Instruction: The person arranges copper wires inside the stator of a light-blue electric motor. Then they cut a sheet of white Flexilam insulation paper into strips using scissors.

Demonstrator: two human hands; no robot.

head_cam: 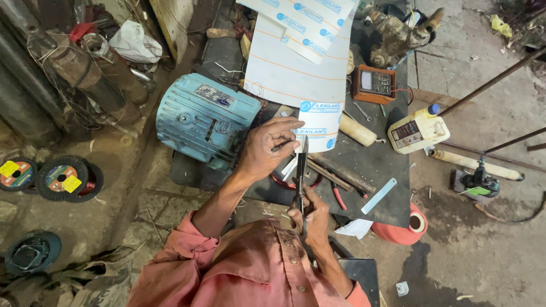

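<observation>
My left hand (267,149) pinches the lower left corner of a long white plastic sheet (296,74) that runs away from me across a dark work table (381,165). My right hand (311,216) grips the handles of a pair of large metal scissors (300,176), whose blades point up at the sheet's bottom edge, just right of my left fingers. Both hands are close together above the near edge of the table. My sleeves are salmon pink.
A teal electric motor (202,116) sits left of the sheet. On the table lie an orange-cased meter (373,83), a wooden handle (357,129), a steel ruler (378,195) and pliers. A white jug (418,129), wire spools (62,177) and rusty pipes surround it.
</observation>
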